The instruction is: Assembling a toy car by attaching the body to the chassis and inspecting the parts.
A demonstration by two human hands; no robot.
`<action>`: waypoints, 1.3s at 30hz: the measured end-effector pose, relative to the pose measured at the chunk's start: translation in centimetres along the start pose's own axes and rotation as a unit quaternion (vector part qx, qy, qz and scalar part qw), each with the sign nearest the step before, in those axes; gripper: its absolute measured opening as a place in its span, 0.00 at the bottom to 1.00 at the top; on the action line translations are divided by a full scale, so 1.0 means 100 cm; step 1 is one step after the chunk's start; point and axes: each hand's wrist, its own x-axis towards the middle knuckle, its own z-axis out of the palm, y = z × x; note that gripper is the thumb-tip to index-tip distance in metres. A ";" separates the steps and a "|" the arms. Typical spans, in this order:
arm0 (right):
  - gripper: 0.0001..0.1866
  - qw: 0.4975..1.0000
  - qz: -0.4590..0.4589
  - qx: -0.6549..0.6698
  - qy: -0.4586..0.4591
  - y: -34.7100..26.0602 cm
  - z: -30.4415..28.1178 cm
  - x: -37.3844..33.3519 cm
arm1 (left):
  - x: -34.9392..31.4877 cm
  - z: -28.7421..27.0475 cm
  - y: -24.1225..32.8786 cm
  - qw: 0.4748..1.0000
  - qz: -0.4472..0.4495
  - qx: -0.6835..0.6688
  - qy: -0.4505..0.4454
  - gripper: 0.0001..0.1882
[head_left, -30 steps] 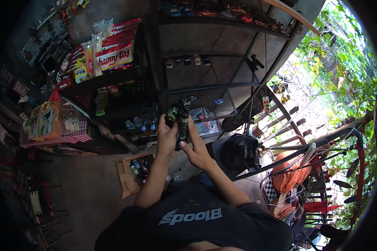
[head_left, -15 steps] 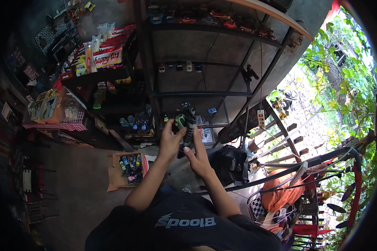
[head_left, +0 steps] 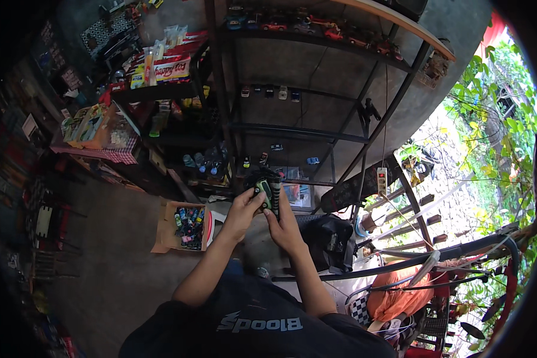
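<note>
Held out ahead of my body, my left hand (head_left: 243, 212) grips a small green toy car (head_left: 265, 194) between thumb and fingers. My right hand (head_left: 285, 228) is closed round a dark, ribbed, stick-like object (head_left: 275, 196) right beside the car. A dark part spreads at the far end of that object; its kind is not clear. Both thumbs lie close together below the car. Beyond my hands, a few small toy cars (head_left: 312, 160) stand on the low level of a black metal rack (head_left: 298, 132).
A cardboard box (head_left: 163, 228) of toy cars sits on the floor to the left. More toy cars (head_left: 274, 27) line the rack's upper shelves. A black bag (head_left: 333, 238) rests at the right, near a metal bar (head_left: 394, 264). Packaged snacks (head_left: 172, 70) fill a stand at the far left.
The green car has turned and shows more of its body, and the dark object stands more upright beside it. The whole view has shifted slightly; both hands keep their hold.
</note>
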 end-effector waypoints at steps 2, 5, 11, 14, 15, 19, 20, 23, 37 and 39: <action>0.37 1.000 0.014 0.014 0.004 0.000 0.001 -0.003 | -0.002 -0.004 0.002 0.999 -0.009 0.004 -0.036 0.14; 0.38 0.999 0.028 0.017 -0.006 -0.001 0.000 -0.005 | -0.003 -0.005 0.001 1.000 0.009 0.004 -0.006 0.14; 0.38 1.000 0.009 0.013 0.000 -0.017 0.006 -0.011 | -0.001 -0.004 0.001 0.993 0.081 0.075 0.043 0.15; 0.37 0.998 0.030 0.044 0.020 -0.017 0.009 -0.010 | -0.007 -0.015 0.002 0.993 0.062 0.105 -0.010 0.15; 0.37 0.998 0.032 0.040 0.026 -0.018 0.014 -0.007 | -0.009 -0.023 0.003 0.993 0.059 0.104 -0.017 0.15; 0.34 0.998 0.036 0.026 0.032 -0.031 0.027 0.002 | -0.016 -0.044 0.009 0.980 0.057 0.174 -0.082 0.15; 0.34 0.999 0.024 0.014 0.034 -0.035 0.034 0.003 | -0.017 -0.050 0.012 0.982 0.076 0.157 -0.072 0.15; 0.37 0.999 -0.007 0.005 0.038 -0.052 0.059 0.005 | -0.012 -0.070 0.022 0.988 0.066 0.127 -0.049 0.20; 0.38 1.000 0.023 -0.002 0.003 -0.080 0.162 0.024 | -0.031 -0.163 0.073 0.985 0.125 0.093 -0.080 0.24; 0.39 0.998 -0.038 -0.049 0.025 -0.091 0.177 0.023 | -0.025 -0.173 0.077 0.982 0.162 0.076 -0.054 0.22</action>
